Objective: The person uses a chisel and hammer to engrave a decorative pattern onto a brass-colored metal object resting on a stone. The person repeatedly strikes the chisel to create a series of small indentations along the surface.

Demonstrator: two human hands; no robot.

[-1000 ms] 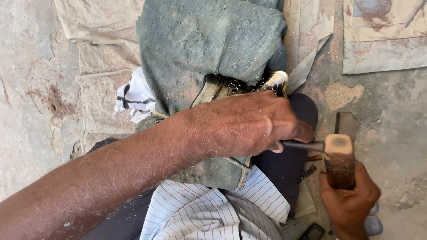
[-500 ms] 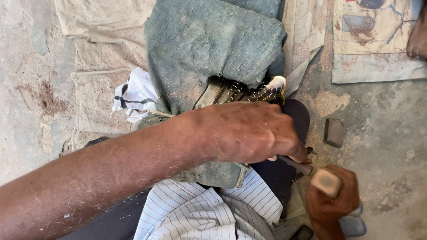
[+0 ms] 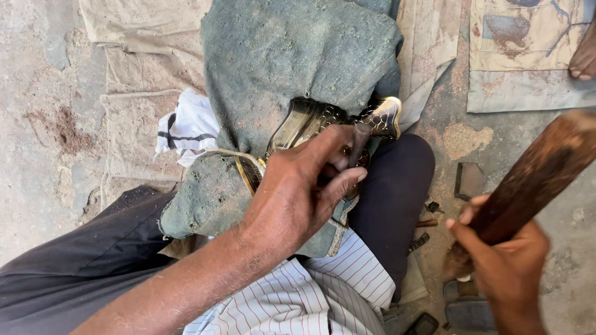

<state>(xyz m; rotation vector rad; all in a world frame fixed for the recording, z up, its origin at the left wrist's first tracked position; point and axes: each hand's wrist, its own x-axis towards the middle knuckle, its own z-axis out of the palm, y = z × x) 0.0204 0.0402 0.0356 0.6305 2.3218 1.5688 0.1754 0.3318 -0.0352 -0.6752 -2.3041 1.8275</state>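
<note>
The shiny metal piece (image 3: pixel 323 133) lies on the person's lap, half wrapped in a grey-green cloth (image 3: pixel 292 62), its long axis slanting from lower left up to a bright tip at upper right. Cloth and hand hide most of it, so its full shape is hard to make out. The left hand (image 3: pixel 298 192) rests on it, fingers curled together, pinching a thin dark tool against the metal. To the right of the metal piece, the right hand (image 3: pixel 496 254) is wrapped tightly round a wooden handle (image 3: pixel 534 177), whose head is cut off.

Dusty grey-green cloth (image 3: pixel 298 56), white red-striped shirt (image 3: pixel 310 298), dark navy trousers (image 3: pixel 391 186), reddish-brown wooden handle (image 3: pixel 534 180).
</note>
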